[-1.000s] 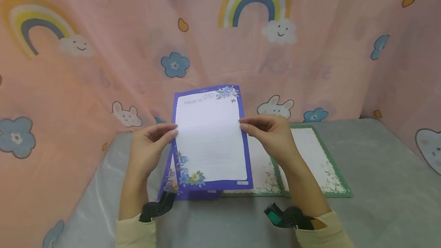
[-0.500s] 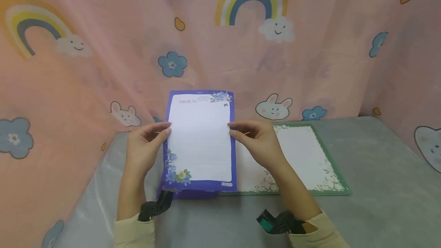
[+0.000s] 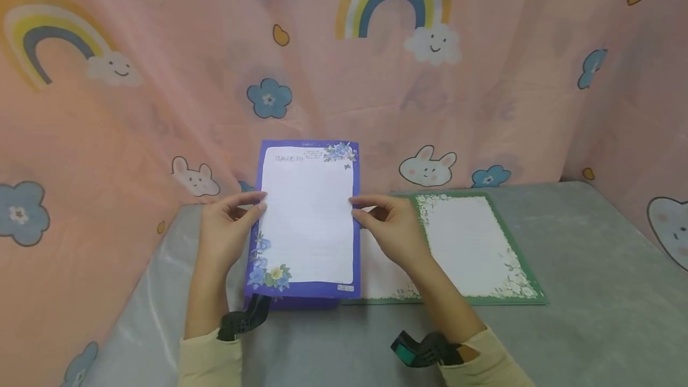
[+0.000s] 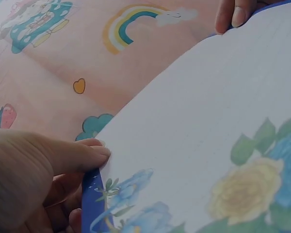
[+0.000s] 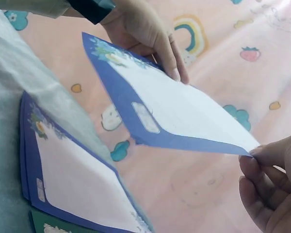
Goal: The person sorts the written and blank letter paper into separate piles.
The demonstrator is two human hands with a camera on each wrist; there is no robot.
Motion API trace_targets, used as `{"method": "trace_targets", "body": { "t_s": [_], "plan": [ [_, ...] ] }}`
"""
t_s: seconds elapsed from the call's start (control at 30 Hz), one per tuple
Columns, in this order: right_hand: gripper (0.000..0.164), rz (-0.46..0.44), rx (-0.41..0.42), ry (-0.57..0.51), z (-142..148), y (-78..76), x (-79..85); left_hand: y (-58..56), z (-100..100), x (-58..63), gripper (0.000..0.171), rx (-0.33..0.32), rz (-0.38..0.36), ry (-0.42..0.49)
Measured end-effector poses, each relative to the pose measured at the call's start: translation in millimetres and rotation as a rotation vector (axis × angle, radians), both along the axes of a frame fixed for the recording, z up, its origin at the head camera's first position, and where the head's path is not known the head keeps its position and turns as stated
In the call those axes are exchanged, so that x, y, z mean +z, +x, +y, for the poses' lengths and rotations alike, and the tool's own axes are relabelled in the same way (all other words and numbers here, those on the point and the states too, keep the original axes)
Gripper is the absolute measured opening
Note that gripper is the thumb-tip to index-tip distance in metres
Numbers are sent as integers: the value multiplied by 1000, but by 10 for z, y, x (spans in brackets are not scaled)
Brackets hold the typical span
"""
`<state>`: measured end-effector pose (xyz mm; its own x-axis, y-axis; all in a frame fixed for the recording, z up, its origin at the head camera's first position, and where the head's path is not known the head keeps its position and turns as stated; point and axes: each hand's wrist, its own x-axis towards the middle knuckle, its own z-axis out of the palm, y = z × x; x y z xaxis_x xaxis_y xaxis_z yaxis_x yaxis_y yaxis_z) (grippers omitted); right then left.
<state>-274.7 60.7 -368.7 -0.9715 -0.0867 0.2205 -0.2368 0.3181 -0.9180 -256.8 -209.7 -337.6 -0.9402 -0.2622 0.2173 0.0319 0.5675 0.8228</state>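
A sheet of letter paper [image 3: 309,214] with a purple border and printed blue roses is held up by its two side edges. My left hand [image 3: 228,232] pinches its left edge between thumb and fingers, while my right hand [image 3: 395,229] pinches the right edge at about the same height. Below it lies a purple-bordered stack [image 5: 82,179] of like paper, mostly hidden by the raised sheet in the head view. In the right wrist view the held sheet [image 5: 169,102] hangs clear above that stack, slightly bowed.
Two green-bordered floral papers lie to the right of the purple stack; the right-hand green-bordered paper [image 3: 475,243] shows most. They rest on a grey cloth-covered table [image 3: 602,267]. Behind stands a pink curtain [image 3: 333,76] with rainbows, rabbits and flowers.
Both hands still hold the sheet. It has shifted left and straightened from a slight tilt, now covering more of the purple stack; the right hand moved left with it.
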Motion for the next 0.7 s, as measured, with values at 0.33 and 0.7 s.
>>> {"method": "trace_targets", "body": {
  "t_s": [0.33,0.7],
  "plan": [
    [30,-65,35,18,-99,2,-104,-34,-8,-25,30,10,-109,-10],
    [40,-86,63,82,-218,5,-243,-69,-47,-85,36,-29,-174,-82]
  ]
}}
